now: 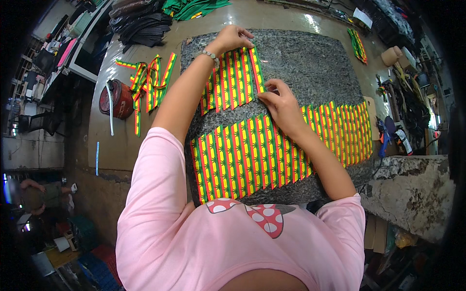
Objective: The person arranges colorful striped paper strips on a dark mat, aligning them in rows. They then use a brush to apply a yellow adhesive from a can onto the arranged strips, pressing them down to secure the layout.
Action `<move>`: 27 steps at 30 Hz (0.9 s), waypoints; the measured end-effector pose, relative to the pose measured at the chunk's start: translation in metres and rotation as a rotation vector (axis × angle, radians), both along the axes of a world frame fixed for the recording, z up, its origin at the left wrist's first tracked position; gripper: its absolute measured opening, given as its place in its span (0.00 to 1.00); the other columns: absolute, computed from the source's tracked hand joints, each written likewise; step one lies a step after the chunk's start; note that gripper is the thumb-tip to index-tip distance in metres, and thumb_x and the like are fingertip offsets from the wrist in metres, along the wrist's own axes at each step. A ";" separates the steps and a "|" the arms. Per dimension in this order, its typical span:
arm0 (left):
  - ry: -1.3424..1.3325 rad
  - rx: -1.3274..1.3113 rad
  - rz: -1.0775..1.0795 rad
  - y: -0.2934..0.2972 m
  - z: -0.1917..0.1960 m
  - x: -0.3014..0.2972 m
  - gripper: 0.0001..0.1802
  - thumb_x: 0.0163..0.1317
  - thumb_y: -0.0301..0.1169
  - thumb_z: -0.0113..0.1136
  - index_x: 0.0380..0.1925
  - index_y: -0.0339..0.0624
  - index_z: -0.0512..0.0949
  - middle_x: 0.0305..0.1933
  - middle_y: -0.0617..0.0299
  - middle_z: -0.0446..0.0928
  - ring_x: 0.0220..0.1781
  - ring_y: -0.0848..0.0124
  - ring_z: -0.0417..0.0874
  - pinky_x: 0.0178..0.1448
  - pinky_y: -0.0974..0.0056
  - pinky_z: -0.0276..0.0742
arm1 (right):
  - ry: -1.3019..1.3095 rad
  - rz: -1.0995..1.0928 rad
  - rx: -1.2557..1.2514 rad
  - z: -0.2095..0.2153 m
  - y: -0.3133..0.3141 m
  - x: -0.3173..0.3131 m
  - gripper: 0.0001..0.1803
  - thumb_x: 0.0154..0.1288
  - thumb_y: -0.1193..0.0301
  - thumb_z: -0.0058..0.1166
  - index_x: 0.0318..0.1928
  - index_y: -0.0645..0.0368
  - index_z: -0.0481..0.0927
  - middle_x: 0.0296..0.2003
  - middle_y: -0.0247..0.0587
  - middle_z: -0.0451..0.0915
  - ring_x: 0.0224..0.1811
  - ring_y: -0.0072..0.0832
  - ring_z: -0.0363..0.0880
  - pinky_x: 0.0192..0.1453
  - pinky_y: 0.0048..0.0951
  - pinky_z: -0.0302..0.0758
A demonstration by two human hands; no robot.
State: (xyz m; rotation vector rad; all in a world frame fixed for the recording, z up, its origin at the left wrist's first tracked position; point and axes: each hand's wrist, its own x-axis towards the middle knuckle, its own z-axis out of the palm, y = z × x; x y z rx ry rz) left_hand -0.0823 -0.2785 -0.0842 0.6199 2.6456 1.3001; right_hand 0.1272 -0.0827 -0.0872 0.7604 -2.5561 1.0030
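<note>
A speckled grey mat (pixel 310 63) covers the worktable. On it lie two rows of striped strips in red, yellow and green: a long near row (pixel 252 155) and a short far row (pixel 228 80). My left hand (pixel 234 38) presses on the top end of the rightmost strip (pixel 257 70) of the far row. My right hand (pixel 281 104) pinches that strip's lower end, just above the near row. A bead bracelet (pixel 209 54) is on my left wrist.
Loose striped strips (pixel 150 80) pile at the left of the mat beside a red tin (pixel 116 99). Dark cut pieces (pixel 141 22) and green fabric (pixel 191 7) lie at the far edge. More strips (pixel 357 44) and tools sit right. A person crouches low left (pixel 34 191).
</note>
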 end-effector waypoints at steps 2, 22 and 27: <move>0.018 -0.027 0.028 0.000 -0.005 0.003 0.20 0.51 0.30 0.72 0.46 0.35 0.83 0.34 0.59 0.85 0.36 0.75 0.85 0.44 0.69 0.78 | 0.006 0.018 0.025 -0.003 -0.001 0.000 0.08 0.59 0.78 0.56 0.40 0.63 0.82 0.44 0.44 0.78 0.49 0.40 0.77 0.53 0.38 0.76; 0.390 -0.144 0.033 -0.035 0.000 0.166 0.12 0.57 0.34 0.64 0.38 0.39 0.83 0.40 0.54 0.78 0.48 0.55 0.77 0.55 0.54 0.72 | 0.123 0.052 0.207 -0.010 -0.003 0.001 0.16 0.54 0.81 0.52 0.44 0.61 0.81 0.45 0.41 0.78 0.50 0.38 0.77 0.52 0.37 0.77; 0.377 -0.127 0.031 -0.026 -0.003 0.170 0.13 0.56 0.36 0.65 0.37 0.40 0.83 0.39 0.55 0.78 0.48 0.56 0.76 0.55 0.56 0.72 | 0.118 0.036 0.224 -0.007 -0.005 0.004 0.15 0.56 0.80 0.53 0.45 0.60 0.82 0.44 0.41 0.79 0.49 0.38 0.77 0.51 0.37 0.77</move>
